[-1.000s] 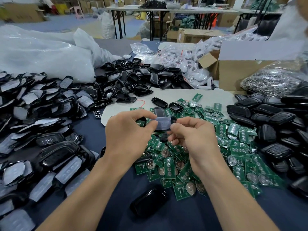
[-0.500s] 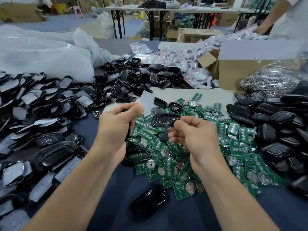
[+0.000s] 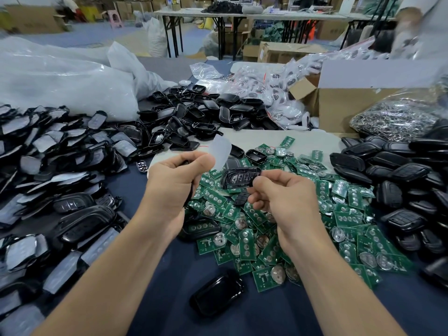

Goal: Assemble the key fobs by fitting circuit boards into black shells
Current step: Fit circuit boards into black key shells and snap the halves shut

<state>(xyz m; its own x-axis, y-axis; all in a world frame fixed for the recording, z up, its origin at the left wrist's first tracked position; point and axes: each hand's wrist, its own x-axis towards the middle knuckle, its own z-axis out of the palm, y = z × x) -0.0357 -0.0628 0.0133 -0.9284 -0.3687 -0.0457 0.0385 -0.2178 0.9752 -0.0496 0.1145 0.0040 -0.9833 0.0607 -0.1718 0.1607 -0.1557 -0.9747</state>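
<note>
Blue-covered table (image 3: 266, 311) heaped with green circuit boards (image 3: 349, 197). Black shell (image 3: 240, 177) held above board pile, pinched at one end by right hand (image 3: 283, 197). Translucent film (image 3: 221, 151) pinched by left hand (image 3: 169, 183), just left of shell.

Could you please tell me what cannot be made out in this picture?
Head view:
1. Far face of the shell in the right hand: turned away from the camera, one end under the fingers.
2. The dark thing in the left hand beside the film: hidden by curled fingers.
3. Person at top right: blurred, cut by the edge.
4. Print on the circuit boards: too small.
</note>
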